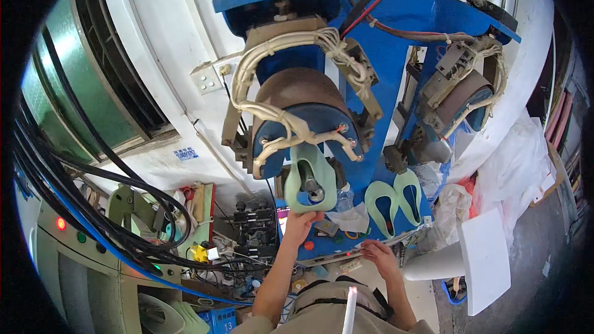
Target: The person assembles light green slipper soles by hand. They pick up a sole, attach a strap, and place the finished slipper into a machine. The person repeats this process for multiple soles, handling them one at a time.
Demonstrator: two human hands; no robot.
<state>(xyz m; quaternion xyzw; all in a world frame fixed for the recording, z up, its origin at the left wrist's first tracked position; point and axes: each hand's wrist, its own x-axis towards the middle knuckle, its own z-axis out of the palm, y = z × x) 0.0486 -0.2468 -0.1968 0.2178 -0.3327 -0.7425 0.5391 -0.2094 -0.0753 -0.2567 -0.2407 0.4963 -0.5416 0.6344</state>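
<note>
Left hand (299, 225) is gripping the near end of a pale green, open-topped, soft-looking shoe piece (330, 187), up at the round brown pad (299, 88) of a blue metal machine (390, 68); right hand (380, 256) looks empty, fingers loose. Seems like positioning, so next probably needs steady alignment. Long axis runs front-to-back, narrower end machine-ward.

Green shoe upper (328, 189) — open, held by edge

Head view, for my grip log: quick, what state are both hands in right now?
Left hand: closed, holding the near end of a pale green shoe upper.
Right hand: loosely open, fingers slightly curled, nothing visibly held.
</note>
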